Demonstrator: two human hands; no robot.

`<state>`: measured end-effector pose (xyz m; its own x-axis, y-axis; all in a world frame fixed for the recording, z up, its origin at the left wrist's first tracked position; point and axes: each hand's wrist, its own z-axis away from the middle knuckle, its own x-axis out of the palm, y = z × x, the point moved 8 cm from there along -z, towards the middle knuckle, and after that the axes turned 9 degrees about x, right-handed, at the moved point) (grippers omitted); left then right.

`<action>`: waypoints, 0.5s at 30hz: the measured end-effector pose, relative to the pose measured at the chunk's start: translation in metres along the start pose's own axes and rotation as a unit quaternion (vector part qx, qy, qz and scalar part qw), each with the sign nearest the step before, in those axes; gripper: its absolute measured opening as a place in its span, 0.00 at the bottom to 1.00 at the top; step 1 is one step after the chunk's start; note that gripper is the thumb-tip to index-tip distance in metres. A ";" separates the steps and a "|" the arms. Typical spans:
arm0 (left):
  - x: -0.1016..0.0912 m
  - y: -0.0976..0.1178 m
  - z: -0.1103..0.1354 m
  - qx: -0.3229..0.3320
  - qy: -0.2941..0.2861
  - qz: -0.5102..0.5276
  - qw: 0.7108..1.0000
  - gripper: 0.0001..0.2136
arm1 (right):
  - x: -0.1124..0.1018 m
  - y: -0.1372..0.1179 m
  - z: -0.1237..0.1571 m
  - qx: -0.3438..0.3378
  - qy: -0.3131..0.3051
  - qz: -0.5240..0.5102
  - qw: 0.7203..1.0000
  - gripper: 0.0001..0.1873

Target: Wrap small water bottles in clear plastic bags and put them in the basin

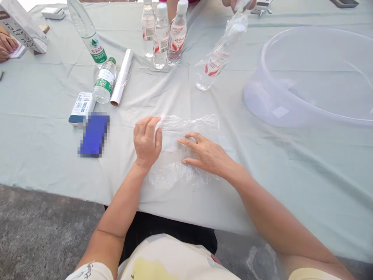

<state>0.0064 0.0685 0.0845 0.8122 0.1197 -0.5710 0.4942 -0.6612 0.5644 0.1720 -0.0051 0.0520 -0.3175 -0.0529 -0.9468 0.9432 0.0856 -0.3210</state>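
A crumpled sheet of clear cling film (175, 167) lies on the cloth-covered table in front of me. My left hand (147, 140) is at its upper left edge, fingers curled, and appears to grip the film there; the fingertips are partly hidden. Over the middle of the sheet, my right hand (208, 153) has its fingers spread and rests on or just above the film. Left of my hands lie a cling film roll (121, 77) on a cardboard core and a small green-capped water bottle (104, 83).
A large translucent tub (256, 93) stands at right. Across the table, another person's hand (237, 4) holds film around a bottle (212, 70). Several white-capped bottles (161, 42), a tall bottle (93, 42), a box (83, 104), a blurred blue rectangle (94, 134) and a carton (25, 27) also stand or lie there.
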 end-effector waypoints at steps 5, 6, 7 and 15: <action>0.043 0.003 0.017 0.057 -0.286 -0.056 0.955 0.18 | -0.010 0.007 -0.005 -0.013 -0.068 0.009 0.998 0.29; 0.047 -0.001 0.020 0.041 -0.309 -0.076 0.947 0.22 | -0.017 0.007 -0.012 -0.010 -0.073 -0.008 0.997 0.24; 0.050 -0.005 0.023 0.027 -0.322 -0.091 0.942 0.26 | -0.025 0.008 -0.023 -0.002 -0.067 -0.032 0.997 0.19; 0.061 -0.006 0.030 0.029 -0.332 -0.097 0.938 0.40 | -0.076 0.074 -0.248 0.215 0.155 -0.308 0.914 0.32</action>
<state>0.0437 0.0573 0.0282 0.3267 -0.2333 -0.9159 0.5791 -0.7164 0.3891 0.2418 0.2520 0.0947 -0.7502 0.3316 -0.5720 0.5064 -0.2681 -0.8196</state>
